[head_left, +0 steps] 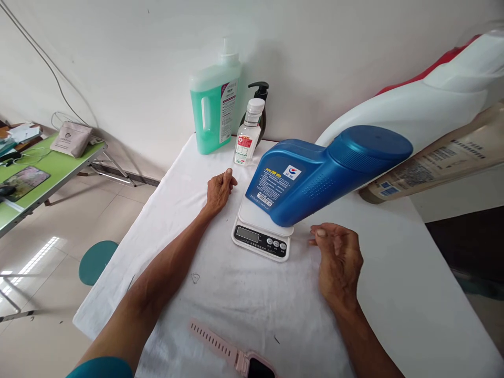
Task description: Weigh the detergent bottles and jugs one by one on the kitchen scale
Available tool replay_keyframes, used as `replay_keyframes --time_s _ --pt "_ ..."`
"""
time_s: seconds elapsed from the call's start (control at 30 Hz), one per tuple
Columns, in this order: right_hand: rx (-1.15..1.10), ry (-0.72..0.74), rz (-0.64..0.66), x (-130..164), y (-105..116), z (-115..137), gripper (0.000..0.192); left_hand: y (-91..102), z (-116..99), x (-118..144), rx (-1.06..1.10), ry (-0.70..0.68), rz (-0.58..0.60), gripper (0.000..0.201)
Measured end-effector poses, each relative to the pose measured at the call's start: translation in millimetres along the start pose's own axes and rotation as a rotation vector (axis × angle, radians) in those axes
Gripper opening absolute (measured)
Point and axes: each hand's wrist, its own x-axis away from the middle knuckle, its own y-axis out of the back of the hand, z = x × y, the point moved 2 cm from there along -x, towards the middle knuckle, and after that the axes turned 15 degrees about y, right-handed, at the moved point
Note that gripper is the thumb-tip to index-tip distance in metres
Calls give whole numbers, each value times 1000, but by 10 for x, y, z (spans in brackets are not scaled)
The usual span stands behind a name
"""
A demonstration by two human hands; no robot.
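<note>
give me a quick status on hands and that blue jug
Left hand loosely curled on the cloth, empty. Right hand open, empty, right of the scale. Blue jug tilted on the scale, untouched. Bottles at the back, clear of both.

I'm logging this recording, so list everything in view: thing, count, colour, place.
blue bottle: 1, blue, lying on its side on the scale
kitchen scale: 1, white, mid table
green jug: 1, green liquid, pump top, table's far edge by the wall
small clear bottle: 1, clear with red label, right of the jug
dark pump bottle: 1, dark, behind the clear bottle
watch: 1, pink strap, table's near edge
table cloth: 1, white
side table: 1, green, left
stool: 1, teal, on the floor
left hand: fingers curled, on the cloth left of the scale
right hand: open, empty, right of the scale
</note>
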Motion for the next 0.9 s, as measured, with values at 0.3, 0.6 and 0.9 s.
replay_keyframes --time_s 0.3,0.6,0.9 --pt "-201 367 -25 -671 -354 788 76 -6 27 -31 5 18 0 75" --pt "-53 342 -210 -716 -652 928 57 -2 47 -48 34 19 2 74" --pt "-39 596 -416 -978 18 1048 59 9 38 -32 57 24 -8 75"
